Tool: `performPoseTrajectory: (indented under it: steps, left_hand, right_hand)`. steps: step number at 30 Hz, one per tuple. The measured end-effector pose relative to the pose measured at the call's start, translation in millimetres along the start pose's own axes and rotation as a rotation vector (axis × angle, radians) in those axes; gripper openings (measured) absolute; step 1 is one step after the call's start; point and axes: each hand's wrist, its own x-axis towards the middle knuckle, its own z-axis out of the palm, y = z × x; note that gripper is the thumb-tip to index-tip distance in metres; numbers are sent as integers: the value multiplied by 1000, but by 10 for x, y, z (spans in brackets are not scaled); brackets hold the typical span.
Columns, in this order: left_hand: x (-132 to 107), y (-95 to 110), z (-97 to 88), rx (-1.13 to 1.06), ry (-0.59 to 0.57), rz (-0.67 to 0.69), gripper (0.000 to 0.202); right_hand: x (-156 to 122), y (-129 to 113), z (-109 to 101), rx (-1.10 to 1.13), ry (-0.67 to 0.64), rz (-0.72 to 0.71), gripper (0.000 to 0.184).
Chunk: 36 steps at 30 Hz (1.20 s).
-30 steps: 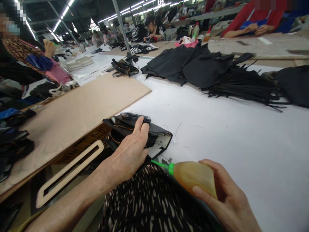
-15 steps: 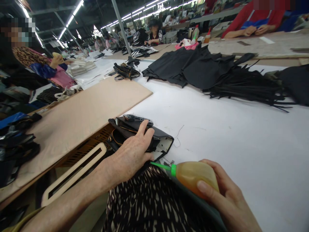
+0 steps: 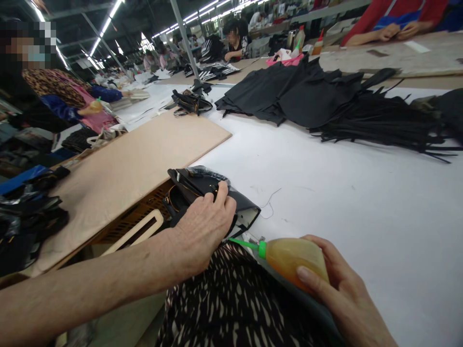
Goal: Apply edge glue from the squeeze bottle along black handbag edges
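Note:
My left hand (image 3: 204, 226) rests on a small stack of black leather pieces (image 3: 202, 190) at the near edge of the white table (image 3: 343, 193), its fingers curled over the top piece. My right hand (image 3: 340, 289) grips a soft amber glue bottle (image 3: 292, 258) with a green nozzle that points left toward the stack. The bottle lies low, just above my patterned clothing.
A tan board (image 3: 130, 164) covers the table's left part, with a cream slotted template (image 3: 135, 233) below its edge. Piles of black fabric and strips (image 3: 325, 101) lie at the far side. Other people work at the left and far tables.
My left hand has slid slightly back along the black stack and its fingers have curled tighter. The right hand with the bottle has barely moved.

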Motion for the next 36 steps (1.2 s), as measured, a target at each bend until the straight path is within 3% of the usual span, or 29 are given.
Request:
performPoseTrajectory:
  steps: [4, 9, 15, 18, 21, 24, 27, 31, 36]
  left_hand:
    - [16, 44, -13, 65, -37, 4, 67]
    - [5, 8, -25, 59, 36, -22, 69]
    - [-10, -190, 18, 5, 170, -11, 52]
    - [-29, -273, 55, -42, 224, 14, 45]
    - [-54, -312, 54, -78, 223, 19, 44]
    - [-65, -319, 36, -118, 185, -3, 45]
    - [-50, -316, 31, -166, 162, -17, 50]
    - [-8, -326, 42, -234, 183, -34, 53]
    - [-3, -345, 52, -297, 213, -39, 56]
  right_hand:
    - [12, 23, 25, 13, 22, 20, 43]
    - [56, 88, 44, 67, -52, 11, 48]
    - [65, -30, 165, 121, 16, 23, 44]
    - [99, -16, 165, 127, -15, 1, 45]
    - [125, 9, 173, 140, -41, -9, 48]
    - [108, -22, 231, 133, 13, -23, 45]
    - [85, -47, 274, 104, 65, -66, 42]
    - [93, 18, 218, -38, 9, -201, 45]
    - [72, 83, 175, -134, 59, -284, 44]
